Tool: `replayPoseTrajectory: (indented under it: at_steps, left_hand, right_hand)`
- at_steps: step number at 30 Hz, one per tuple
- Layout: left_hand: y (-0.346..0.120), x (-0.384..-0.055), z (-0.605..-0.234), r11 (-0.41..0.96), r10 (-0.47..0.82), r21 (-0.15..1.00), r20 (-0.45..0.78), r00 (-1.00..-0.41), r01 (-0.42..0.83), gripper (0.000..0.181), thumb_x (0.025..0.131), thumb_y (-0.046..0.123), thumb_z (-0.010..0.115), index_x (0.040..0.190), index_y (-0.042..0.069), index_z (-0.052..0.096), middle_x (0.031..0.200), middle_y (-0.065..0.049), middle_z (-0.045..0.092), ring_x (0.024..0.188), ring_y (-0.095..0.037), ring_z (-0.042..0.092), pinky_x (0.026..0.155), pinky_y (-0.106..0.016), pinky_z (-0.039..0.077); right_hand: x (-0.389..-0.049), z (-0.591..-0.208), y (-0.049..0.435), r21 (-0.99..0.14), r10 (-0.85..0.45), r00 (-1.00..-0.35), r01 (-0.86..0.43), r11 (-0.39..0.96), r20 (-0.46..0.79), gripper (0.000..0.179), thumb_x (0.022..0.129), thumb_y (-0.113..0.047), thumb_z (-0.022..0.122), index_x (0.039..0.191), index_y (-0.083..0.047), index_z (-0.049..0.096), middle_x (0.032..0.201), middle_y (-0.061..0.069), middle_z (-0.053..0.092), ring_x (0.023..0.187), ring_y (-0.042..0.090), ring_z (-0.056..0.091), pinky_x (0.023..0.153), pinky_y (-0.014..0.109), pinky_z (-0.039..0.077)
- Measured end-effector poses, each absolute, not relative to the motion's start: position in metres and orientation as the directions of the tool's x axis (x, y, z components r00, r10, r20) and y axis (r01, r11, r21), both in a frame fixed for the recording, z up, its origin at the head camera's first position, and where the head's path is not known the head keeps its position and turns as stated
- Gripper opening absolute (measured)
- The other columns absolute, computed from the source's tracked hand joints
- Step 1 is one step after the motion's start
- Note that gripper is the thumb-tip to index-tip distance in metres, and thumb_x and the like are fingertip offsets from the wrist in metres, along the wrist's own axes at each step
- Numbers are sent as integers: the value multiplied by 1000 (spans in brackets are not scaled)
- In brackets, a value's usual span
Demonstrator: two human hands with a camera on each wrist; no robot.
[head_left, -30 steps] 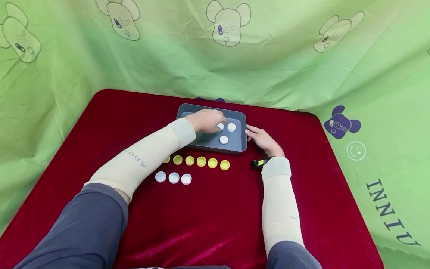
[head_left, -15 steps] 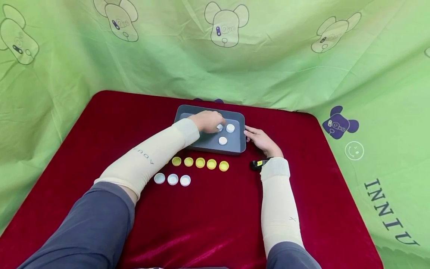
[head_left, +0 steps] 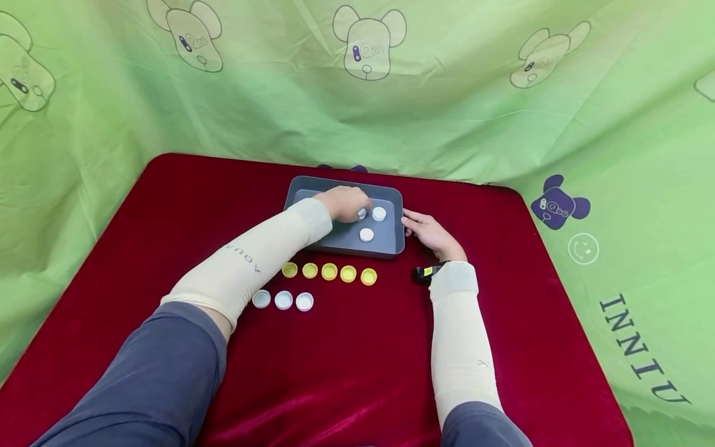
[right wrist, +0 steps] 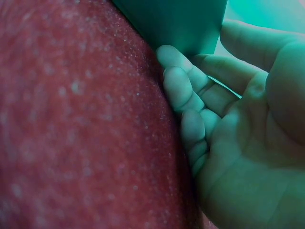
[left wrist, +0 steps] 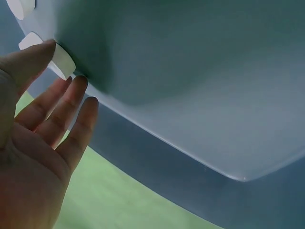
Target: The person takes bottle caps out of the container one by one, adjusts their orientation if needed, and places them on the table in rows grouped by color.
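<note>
In the head view a grey rectangular tray [head_left: 388, 236] stands toward the back of the table. My left hand [head_left: 347, 203] reaches into it from the left and pinches a white bottle cap [left wrist: 63, 62] between thumb and fingers, as the left wrist view shows. Right beside that cap lies a second white cap [head_left: 378, 214], and a third white cap [head_left: 366, 235] lies nearer the front wall. My right hand [head_left: 432, 236] holds the tray's right end, its fingers curled low at the corner in the right wrist view. The sleeve and left hand hide the tray's left part.
In front of the tray runs a row of yellow caps [head_left: 329, 272], hollow side up. A shorter row of white caps [head_left: 283, 300] lies nearer, partly beside the left sleeve. Red cloth [head_left: 357, 360] covers the table; a green printed curtain [head_left: 447, 118] hangs around it.
The whole scene has shifted slightly left and down in the head view. My left hand stays at the same cap, and my right hand keeps its place on the tray.
</note>
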State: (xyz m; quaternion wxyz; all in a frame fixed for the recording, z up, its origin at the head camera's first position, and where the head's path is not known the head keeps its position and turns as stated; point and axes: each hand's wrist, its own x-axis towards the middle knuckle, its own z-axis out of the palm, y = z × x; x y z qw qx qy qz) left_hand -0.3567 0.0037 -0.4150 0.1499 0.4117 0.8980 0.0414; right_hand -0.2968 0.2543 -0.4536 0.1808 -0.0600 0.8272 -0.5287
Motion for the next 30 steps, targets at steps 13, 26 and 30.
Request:
replayPoseTrajectory:
  at_steps: [13, 26, 30]
  left_hand:
    - [-2, -348, -406, 675, 736, 191, -245, -632, 712, 39, 94, 3, 54, 128, 17, 65, 126, -5, 62, 119, -20, 53, 101, -38, 41]
    - [-15, -334, -387, 645, 764, 174, -187, -618, 744, 32, 96, 6, 55, 125, 14, 67, 115, -6, 65, 108, -20, 57, 95, -36, 45]
    - [-21, -330, -385, 643, 766, 155, -166, -621, 751, 31, 95, 7, 57, 123, 14, 68, 110, -5, 65, 102, -19, 57, 93, -35, 46]
  right_hand:
    - [-296, -453, 254, -892, -288, -928, 89, 444, -236, 49, 103, -25, 51, 148, -11, 42, 88, 11, 55, 87, 24, 52, 89, 34, 38]
    - [-296, -450, 253, -899, -299, -921, 107, 425, -251, 49, 103, -23, 49, 149, -9, 39, 93, 20, 55, 93, 32, 51, 94, 40, 36]
    - [-295, -451, 253, -892, -294, -925, 90, 443, -239, 50, 102, -26, 51, 149, -11, 41, 91, 14, 56, 90, 27, 52, 93, 36, 36]
